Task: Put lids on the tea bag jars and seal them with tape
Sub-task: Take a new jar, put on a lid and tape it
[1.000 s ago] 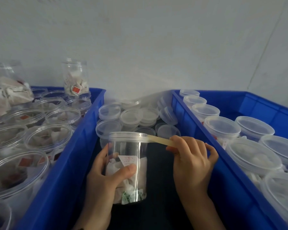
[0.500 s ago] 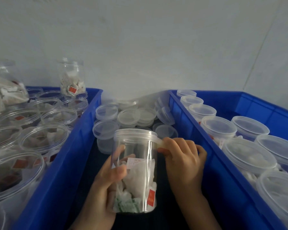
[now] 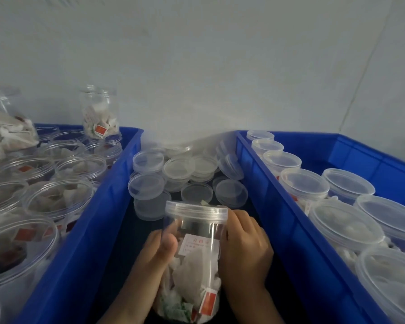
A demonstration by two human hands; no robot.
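A clear jar of tea bags (image 3: pixel 197 265) stands upright on the dark surface between two blue bins, with a clear lid (image 3: pixel 196 211) on top. My left hand (image 3: pixel 157 260) grips the jar's left side, thumb across its front. My right hand (image 3: pixel 246 244) is curled against the jar's right side just under the lid; no tape shows between its fingers. A small scrap of tape (image 3: pixel 204 202) shows behind the lid.
Loose clear lids (image 3: pixel 178 169) lie piled behind the jar. The left blue bin (image 3: pixel 103 206) holds several open jars of tea bags (image 3: pixel 59 197), with one jar (image 3: pixel 99 113) standing higher at the back. The right blue bin (image 3: pixel 285 230) holds several lidded jars (image 3: pixel 346 220).
The stretched tape strip is gone: my right hand has come in against the jar under the lid. The jar has turned and shifted right, its red-tagged bag now facing front.
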